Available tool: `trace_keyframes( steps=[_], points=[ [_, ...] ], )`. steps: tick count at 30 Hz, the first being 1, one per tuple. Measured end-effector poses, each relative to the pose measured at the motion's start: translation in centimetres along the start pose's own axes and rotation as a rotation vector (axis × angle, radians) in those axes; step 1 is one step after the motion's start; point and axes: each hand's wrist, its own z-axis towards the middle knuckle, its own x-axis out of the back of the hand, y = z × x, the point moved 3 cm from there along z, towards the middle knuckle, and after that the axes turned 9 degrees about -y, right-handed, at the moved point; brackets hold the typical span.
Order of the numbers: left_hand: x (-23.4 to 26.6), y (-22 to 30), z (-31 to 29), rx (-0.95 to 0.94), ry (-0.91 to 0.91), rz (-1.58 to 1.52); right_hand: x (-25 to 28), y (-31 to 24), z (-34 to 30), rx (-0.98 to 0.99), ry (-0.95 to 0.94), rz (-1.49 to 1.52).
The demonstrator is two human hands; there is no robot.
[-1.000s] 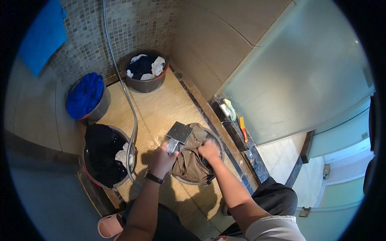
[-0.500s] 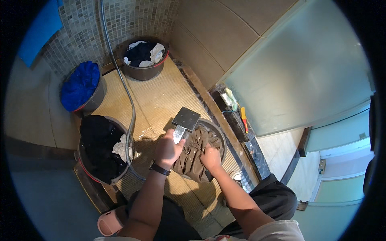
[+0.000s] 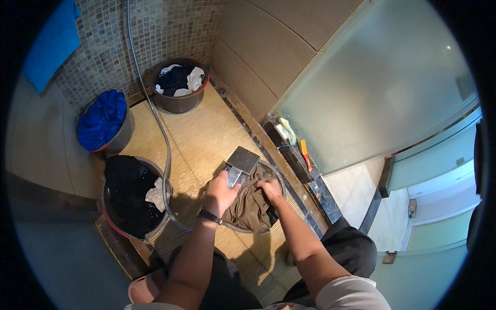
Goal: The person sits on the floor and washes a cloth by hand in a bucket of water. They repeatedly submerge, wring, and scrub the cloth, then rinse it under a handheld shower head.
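Observation:
My left hand (image 3: 222, 192) is closed round the silver handle of a hand shower with a square black head (image 3: 243, 159). The shower head hangs over the left part of a grey basin (image 3: 280, 178), close above the cloth. Brown wet cloth (image 3: 249, 209), bunched in folds, fills most of this basin. My right hand (image 3: 270, 190) grips the cloth at its right side, with the fingertips partly sunk in the folds. A grey metal shower hose (image 3: 166, 134) runs down from the wall and loops toward my left wrist.
Left of me stands a basin of black clothes (image 3: 128, 191) with a white piece. Behind are a bucket with blue cloth (image 3: 103, 120) and a basin of dark and white clothes (image 3: 175, 78). A yellow-red brush (image 3: 305, 155) lies on the dark ledge beside the frosted glass (image 3: 382, 93).
My right hand has moved slightly up and left, pulling the cloth's folds into a new shape. The shower head has shifted a little down and right in the picture; the view has tilted slightly.

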Motion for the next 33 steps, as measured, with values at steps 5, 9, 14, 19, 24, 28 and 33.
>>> trace_keyframes(
  steps=[5,9,14,19,24,28,33],
  points=[
    [0.2,0.0,-0.7,0.050,0.004,0.050,-0.7,-3.9,-1.9,0.007,0.223,-0.224],
    [-1.5,1.4,-1.9,-0.049,-0.075,-0.031,1.1,0.0,2.1,0.047,0.042,-0.099],
    [-0.4,1.1,-2.4,-0.114,0.054,-0.011,-5.5,-5.0,-5.2,0.241,0.221,-0.536],
    [-2.0,3.4,-2.7,-0.039,-0.014,-0.112,-7.4,-3.3,-4.6,0.119,0.122,-0.964],
    [-3.3,3.9,-3.2,0.069,0.005,-0.072,-5.6,-2.8,-3.8,0.114,0.095,-0.524],
    [-3.6,3.0,-3.7,0.145,0.028,-0.032,-3.8,-2.4,-3.6,0.361,0.278,-0.005],
    [-6.0,0.8,-3.4,0.191,0.093,-0.093,-1.7,-0.3,-2.2,0.206,0.272,-0.304]
  ],
)
